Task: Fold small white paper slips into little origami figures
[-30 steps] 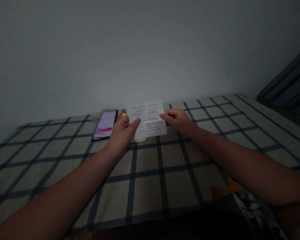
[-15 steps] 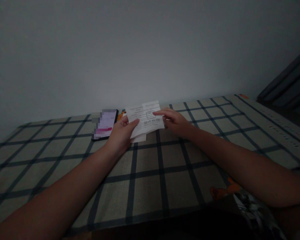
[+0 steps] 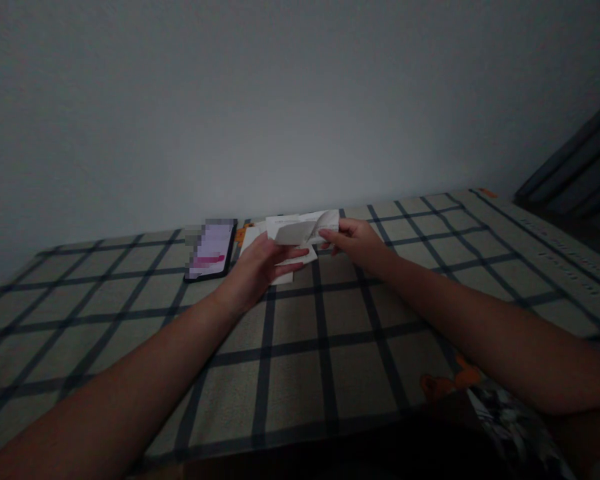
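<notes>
And here the right hand is pinching a printed sheet near its right end, thumb on top, fingers curling beneath. The sheet is bending over on itself, hovering just above the checked cloth, between the two hands. The left hand is reaching in under the near edge, its fingers stretching out and parting; whether its thumb is gripping anything, I cannot tell from here. More white paper is lying around those fingers.

The sheet is looking thin, light and limp, the sort that is creasing or tearing under a hard tug rather than slipping. Opposite edges or corners are offering the best hold, with a gentle pinch keeping it flat.

Beneath it all, the checked cloth is spreading wide, soft-looking and nearly level, orange figures showing here and there. A phone is glowing just beside the left hand. Behind, a plain grey wall is rising in dim light, and dark folded fabric is slanting in at the right.
</notes>
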Motion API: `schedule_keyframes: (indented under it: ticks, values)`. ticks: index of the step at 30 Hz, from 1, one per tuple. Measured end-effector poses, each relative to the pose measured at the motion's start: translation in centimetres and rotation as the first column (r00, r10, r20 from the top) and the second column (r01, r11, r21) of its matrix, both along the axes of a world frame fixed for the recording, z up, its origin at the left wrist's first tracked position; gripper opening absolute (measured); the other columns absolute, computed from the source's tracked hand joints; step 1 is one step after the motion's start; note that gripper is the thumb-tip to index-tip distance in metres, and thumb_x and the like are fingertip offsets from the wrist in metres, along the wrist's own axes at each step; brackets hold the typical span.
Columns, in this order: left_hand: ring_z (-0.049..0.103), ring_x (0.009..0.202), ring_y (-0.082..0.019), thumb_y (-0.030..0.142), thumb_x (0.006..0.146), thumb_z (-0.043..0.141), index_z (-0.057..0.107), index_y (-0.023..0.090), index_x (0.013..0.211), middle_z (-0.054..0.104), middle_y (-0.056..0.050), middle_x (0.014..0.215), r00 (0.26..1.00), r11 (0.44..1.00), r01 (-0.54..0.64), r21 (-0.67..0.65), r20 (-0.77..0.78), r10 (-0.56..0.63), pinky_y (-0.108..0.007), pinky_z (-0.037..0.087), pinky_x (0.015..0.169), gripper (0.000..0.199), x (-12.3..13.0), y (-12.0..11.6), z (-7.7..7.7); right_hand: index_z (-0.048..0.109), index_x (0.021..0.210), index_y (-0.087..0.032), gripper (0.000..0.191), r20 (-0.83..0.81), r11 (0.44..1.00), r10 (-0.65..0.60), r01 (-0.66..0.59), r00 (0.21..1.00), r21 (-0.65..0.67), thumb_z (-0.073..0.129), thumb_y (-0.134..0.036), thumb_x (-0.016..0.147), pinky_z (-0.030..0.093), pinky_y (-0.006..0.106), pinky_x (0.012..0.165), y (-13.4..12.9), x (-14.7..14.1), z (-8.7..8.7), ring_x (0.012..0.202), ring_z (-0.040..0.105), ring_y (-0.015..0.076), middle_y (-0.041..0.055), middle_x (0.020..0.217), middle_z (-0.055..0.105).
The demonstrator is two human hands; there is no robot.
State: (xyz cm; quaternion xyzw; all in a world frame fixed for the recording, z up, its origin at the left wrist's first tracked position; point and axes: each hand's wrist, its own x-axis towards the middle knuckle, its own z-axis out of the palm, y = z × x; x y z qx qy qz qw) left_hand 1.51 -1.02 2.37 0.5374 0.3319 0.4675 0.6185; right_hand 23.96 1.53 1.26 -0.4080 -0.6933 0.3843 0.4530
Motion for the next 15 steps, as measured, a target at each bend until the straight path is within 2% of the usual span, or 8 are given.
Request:
schedule_keyframes:
  ticks: [2,4,8,11,15]
  values:
    - [0.07,0.105,-0.027,0.041,0.075,0.077,0.056,0.019,0.127,0.065,-0.016,0.13,0.997,0.999,-0.028,0.033,-0.072,0.031,-0.037,0.059,0.085,0.061,0.13,-0.09,-0.19,0.07,0.094,-0.014,0.04,0.024,1.0,0.014,-0.014,1.0,-0.002,0.064,-0.052,0.084,0.05,0.024,0.057,-0.13,-0.11,0.04,0.068,0.062,0.0131,0.0059,0.081,0.071]
    - [0.072,0.098,-0.024,0.033,0.074,0.078,0.058,0.018,0.124,0.067,-0.015,0.127,0.99,0.995,-0.088,0.039,-0.108,0.091,-0.035,0.06,0.084,0.056,0.2,0.0,-0.4,0.07,0.091,-0.014,0.04,0.05,1.0,0.028,-0.028,0.998,0.01,0.065,-0.053,0.084,0.049,0.025,0.057,-0.25,-0.21,0.06,0.066,0.06,0.0126,0.0063,0.081,0.071]
    - [0.074,0.091,-0.021,0.026,0.076,0.077,0.061,0.016,0.117,0.073,-0.014,0.114,0.983,0.988,-0.152,-0.005,-0.102,0.151,-0.031,0.06,0.085,0.045,0.14,0.45,-0.83,0.069,0.09,-0.013,0.038,0.037,0.999,0.046,-0.047,0.998,0.018,0.068,-0.049,0.081,0.047,0.025,0.056,-0.24,-0.39,0.05,0.065,0.06,0.0122,0.0062,0.079,0.07]
    - [0.075,0.087,-0.02,0.023,0.076,0.078,0.062,0.016,0.117,0.075,-0.013,0.108,0.982,0.985,-0.17,-0.021,-0.091,0.167,-0.029,0.061,0.085,0.045,0.08,0.57,-0.99,0.064,0.099,-0.014,0.034,-0.065,0.996,0.084,-0.087,0.994,-0.036,0.07,-0.042,0.079,0.049,0.024,0.057,-0.06,-0.57,-0.03,0.07,0.063,0.013,0.0061,0.086,0.071]
    - [0.075,0.083,-0.019,0.023,0.074,0.08,0.063,0.015,0.114,0.076,-0.012,0.1,0.978,0.981,-0.191,-0.02,-0.084,0.189,-0.028,0.062,0.082,0.044,0.05,0.49,-1.03,0.054,0.108,-0.018,0.04,-0.176,0.992,0.093,-0.107,0.98,-0.071,0.072,-0.034,0.076,0.051,0.024,0.058,0.15,-0.8,-0.28,0.071,0.065,0.0134,0.0039,0.09,0.071]
